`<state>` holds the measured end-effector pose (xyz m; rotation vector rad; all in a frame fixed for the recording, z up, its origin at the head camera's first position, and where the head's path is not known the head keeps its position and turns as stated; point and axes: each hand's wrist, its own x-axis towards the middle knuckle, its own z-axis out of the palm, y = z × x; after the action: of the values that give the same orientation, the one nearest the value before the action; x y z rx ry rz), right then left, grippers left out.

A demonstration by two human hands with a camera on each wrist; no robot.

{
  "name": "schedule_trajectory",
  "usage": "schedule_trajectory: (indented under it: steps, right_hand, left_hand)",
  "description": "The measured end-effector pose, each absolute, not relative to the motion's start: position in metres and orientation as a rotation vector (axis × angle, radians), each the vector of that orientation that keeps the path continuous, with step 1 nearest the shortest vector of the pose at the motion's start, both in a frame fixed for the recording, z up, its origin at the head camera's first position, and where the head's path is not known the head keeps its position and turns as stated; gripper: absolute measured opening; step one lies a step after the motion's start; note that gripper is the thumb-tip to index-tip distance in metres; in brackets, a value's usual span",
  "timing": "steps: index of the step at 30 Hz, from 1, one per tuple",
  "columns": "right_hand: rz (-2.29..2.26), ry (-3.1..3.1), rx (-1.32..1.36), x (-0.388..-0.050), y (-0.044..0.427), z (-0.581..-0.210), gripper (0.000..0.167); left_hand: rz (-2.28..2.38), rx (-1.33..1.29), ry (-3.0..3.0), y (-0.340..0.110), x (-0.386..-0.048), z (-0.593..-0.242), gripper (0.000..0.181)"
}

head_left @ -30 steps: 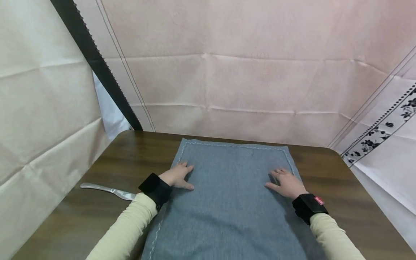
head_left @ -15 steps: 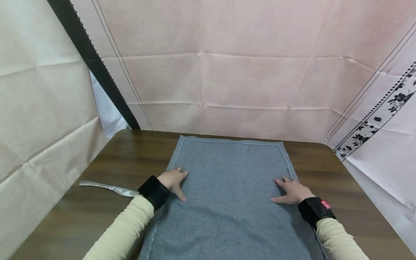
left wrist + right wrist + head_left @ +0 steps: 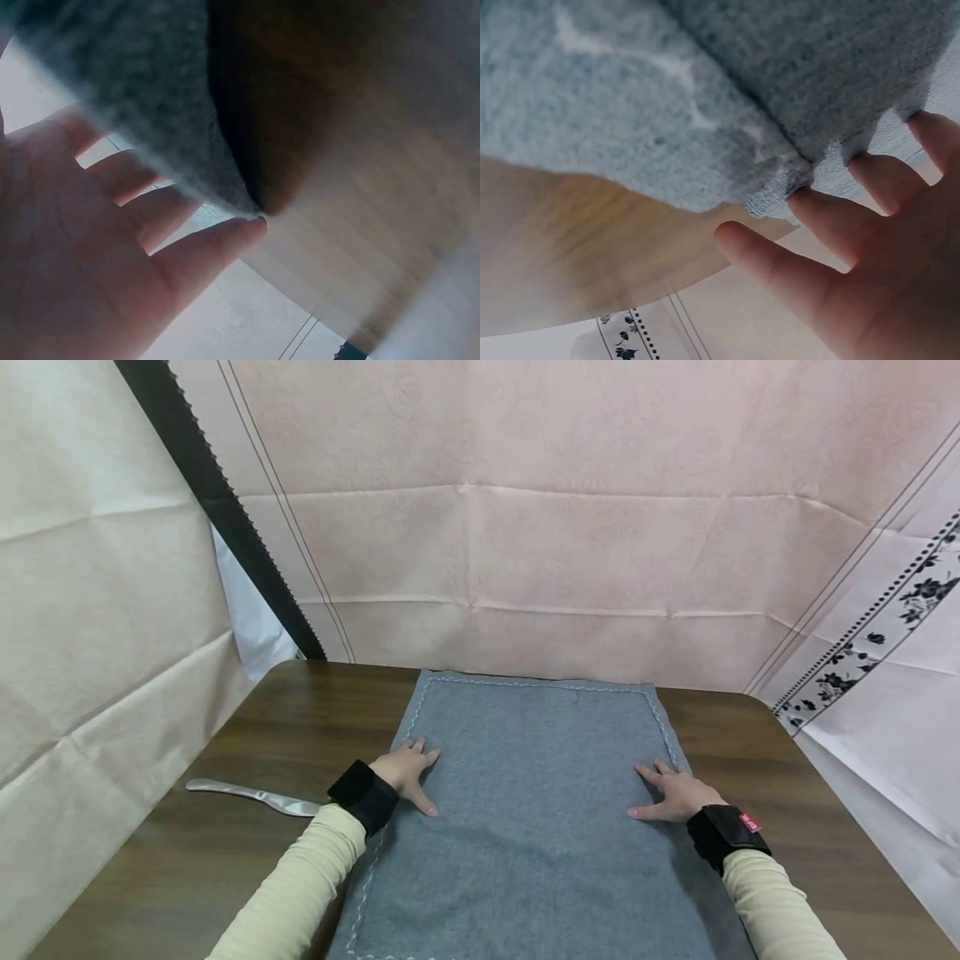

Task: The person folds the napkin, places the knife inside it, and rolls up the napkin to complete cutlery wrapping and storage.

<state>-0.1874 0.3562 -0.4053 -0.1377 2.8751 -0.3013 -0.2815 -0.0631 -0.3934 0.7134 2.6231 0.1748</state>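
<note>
A blue-grey cloth with white stitching near its edges lies over the middle of the table. On its left side rests my left hand, fingers spread and thumb pointing inward. My right hand touches the right side with its fingers spread too. The left wrist view shows the left palm with fingertips at the underlit cloth. In the right wrist view, fingertips of the right hand meet the cloth, and its little finger lies just off the edge.
A silver knife lies on the brown wooden table, left of the cloth, its one end near the left sleeve. Pale creased sheets hang behind and beside the table, with a black strip at the left and a floral band at the right.
Both hands have slid slightly toward the table's near edge along the cloth, the right one also a little outward. A stitched line now shows at the cloth's lower left.
</note>
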Motion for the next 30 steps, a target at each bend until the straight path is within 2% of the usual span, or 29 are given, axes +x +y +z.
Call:
schedule_trajectory:
  steps: [5,10,14,20,25,30]
  right_hand:
    - [-0.358,2.885,-0.159,-0.187,0.355,-0.411,0.093]
    - [-0.343,2.934,-0.150,-0.184,0.356,-0.420,0.093]
    - [-0.312,2.977,-0.144,-0.182,0.357,-0.424,0.092]
    - [-0.245,3.041,-0.175,-0.178,0.354,-0.422,0.089]
    - [-0.223,3.056,-0.190,-0.174,0.352,-0.416,0.087]
    - [-0.222,3.065,-0.192,-0.173,0.351,-0.412,0.085]
  left_hand:
    - [0.198,0.741,2.661,-0.074,-0.278,-0.397,0.094]
    - [0.153,0.819,2.726,-0.084,-0.267,-0.400,0.077]
    - [0.084,0.958,2.816,-0.090,-0.251,-0.400,0.060]
    - [-0.002,1.302,2.941,-0.103,-0.219,-0.401,0.020]
    - [0.187,1.477,2.806,-0.112,-0.192,-0.398,0.028]
    - [0.269,1.474,2.714,-0.123,-0.174,-0.397,0.032]
